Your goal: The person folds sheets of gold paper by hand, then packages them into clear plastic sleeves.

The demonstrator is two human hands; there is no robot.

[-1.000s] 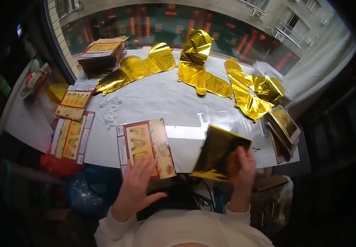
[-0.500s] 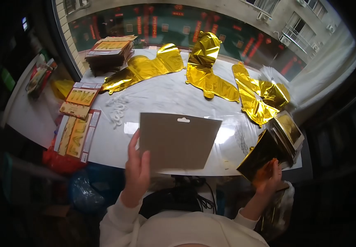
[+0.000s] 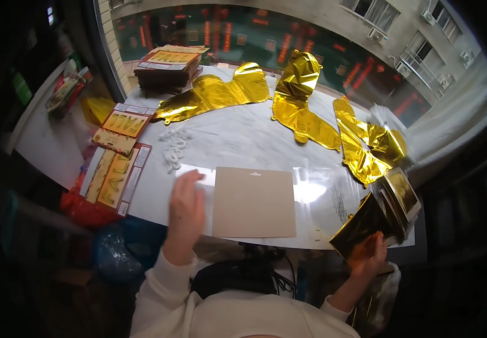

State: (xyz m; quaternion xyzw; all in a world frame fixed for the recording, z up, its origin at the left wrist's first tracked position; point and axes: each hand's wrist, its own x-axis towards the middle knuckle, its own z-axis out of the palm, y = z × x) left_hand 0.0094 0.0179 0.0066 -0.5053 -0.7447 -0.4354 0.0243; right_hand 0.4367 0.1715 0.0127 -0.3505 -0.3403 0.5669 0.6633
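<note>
We have our open left hand just left of the hang-hole cardboard, our right hand, grip unclear, right of it by folded gold foil.

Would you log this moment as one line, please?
left hand: open, beside tan card; right hand: at gold foil sheet; card: flat on table

3 gold foil shapes spread out, 1 folded gold foil, 1 plain brown card, 2 FALL cards on the L, plus 2 stacks: 1 FALL stack at the back, 1 R-side stack. Can't tell qty per stack tbh.
</note>
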